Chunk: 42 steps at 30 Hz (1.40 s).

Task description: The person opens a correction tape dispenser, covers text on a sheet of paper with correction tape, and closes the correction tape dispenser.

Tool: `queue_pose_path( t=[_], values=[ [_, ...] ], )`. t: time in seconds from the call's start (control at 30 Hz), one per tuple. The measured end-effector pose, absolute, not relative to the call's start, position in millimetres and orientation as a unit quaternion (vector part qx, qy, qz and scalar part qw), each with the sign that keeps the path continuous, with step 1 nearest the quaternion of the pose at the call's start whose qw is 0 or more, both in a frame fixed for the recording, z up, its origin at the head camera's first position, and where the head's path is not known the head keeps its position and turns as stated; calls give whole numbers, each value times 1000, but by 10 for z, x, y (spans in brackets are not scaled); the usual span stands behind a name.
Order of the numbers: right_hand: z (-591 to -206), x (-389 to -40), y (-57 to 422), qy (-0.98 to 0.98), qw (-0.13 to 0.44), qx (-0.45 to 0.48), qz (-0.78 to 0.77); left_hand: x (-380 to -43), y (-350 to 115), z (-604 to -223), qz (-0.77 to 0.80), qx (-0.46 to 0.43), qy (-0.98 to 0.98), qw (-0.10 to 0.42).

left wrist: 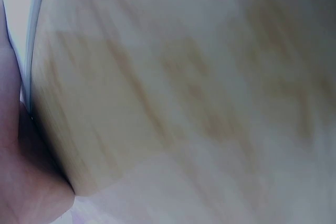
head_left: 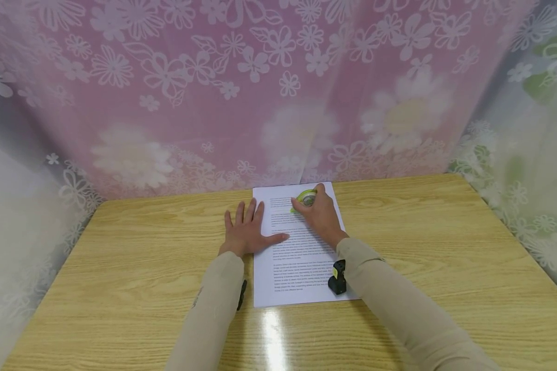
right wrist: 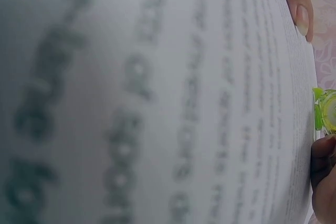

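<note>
A stack of printed paper lies on the wooden table. My left hand rests palm down on its left edge, fingers spread and thumb across the text. My right hand pinches a green correction tape with a clear round body, thumb on one side and fingers on the other. Its tip sits at the upper lines of print. In the right wrist view the correction tape shows at the right edge, close to the page. The left wrist view holds mostly blurred wood grain, with part of the left hand at its side.
The wooden table extends to both sides of the paper. Behind it hangs a pink flowered curtain, which meets the table's far edge. A black wrist camera on the right sleeve overlaps the page's lower right.
</note>
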State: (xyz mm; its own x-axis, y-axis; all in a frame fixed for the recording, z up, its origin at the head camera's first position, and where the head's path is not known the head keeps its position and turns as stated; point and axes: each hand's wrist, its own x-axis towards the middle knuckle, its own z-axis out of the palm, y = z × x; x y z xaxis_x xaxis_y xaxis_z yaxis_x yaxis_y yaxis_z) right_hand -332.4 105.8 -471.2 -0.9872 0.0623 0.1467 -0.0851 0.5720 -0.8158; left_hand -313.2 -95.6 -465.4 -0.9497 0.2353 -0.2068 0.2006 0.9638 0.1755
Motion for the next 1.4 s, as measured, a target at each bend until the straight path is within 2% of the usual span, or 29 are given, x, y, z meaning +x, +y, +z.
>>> queue_pose_path(
  t=[1.4],
  values=[
    [-4711, -3337, 1296, -883, 70, 1, 464, -3149, -951, -4666, 74, 105, 983, 127]
  ],
)
